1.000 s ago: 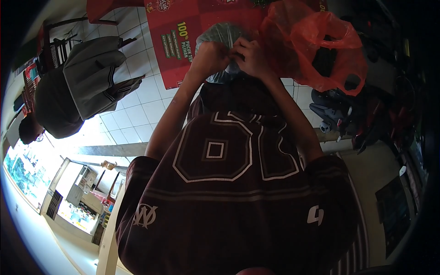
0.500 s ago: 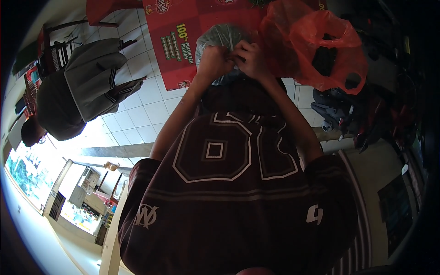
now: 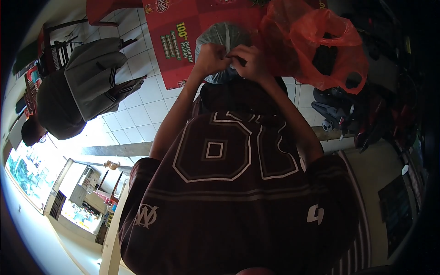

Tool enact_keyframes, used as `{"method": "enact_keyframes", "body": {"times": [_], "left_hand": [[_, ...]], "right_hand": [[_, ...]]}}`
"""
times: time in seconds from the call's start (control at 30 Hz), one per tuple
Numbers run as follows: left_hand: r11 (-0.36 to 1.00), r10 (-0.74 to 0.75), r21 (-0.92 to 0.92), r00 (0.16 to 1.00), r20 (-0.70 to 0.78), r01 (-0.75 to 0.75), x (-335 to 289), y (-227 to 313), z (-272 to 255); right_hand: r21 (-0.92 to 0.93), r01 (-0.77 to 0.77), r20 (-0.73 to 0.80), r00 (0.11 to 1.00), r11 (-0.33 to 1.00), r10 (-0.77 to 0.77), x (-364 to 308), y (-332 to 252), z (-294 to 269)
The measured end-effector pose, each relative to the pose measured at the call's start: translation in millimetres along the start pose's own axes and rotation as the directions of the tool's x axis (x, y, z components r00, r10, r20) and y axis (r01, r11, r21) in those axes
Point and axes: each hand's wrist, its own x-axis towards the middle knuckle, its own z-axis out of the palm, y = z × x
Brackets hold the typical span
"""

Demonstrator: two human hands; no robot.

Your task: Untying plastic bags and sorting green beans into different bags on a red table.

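Note:
A rounded, full plastic bag (image 3: 220,32), see-through with grey-green contents, sits at the near edge of the red table (image 3: 165,23). My left hand (image 3: 212,60) is closed over its near left side, fingertips pinched together. From the right, my right hand (image 3: 250,63) meets it with bent, pinching fingers. Between the two sets of fingertips a pale, twisted strip of the bag's plastic runs up over the top. My fingers hide the exact spot they grip.
An orange-red carrier bag (image 3: 298,50) with dark contents lies right of my hands. Motorbikes (image 3: 339,110) stand at the right. To the left, a person (image 3: 59,105) in dark clothes is near a chair (image 3: 50,50). A red stool (image 3: 110,7) stands at the far left.
Both hands have shifted slightly upward and their fingertips have changed position. The strip of plastic now shows more clearly on the bag. The carrier bag and the person have stayed put.

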Motion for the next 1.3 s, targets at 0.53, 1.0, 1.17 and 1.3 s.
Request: {"method": "enact_keyframes", "body": {"times": [0.53, 1.0, 1.17, 1.3], "left_hand": [[0.997, -0.038, -0.064, 0.996, 0.079, 0.043, 1, 0, -6], [0.998, 0.052, -0.036, 0.996, 0.073, -0.050, -3, -8, -3], [0.994, 0.105, -0.014, 0.993, 0.048, -0.104, -10, -5, -2], [0.994, 0.107, 0.003, 0.994, 0.037, -0.107, -11, -3, -5]], "right_hand": [[-0.193, 0.029, 0.102, 0.995, 0.981, -0.009, -2, -7, 4], [-0.105, 0.102, 0.025, 0.995, 0.989, -0.100, -10, -3, 3], [-0.131, 0.102, 0.055, 0.994, 0.986, -0.095, -12, -4, 2], [-0.105, 0.079, 0.065, 0.995, 0.991, -0.073, -13, -4, 2]]}}
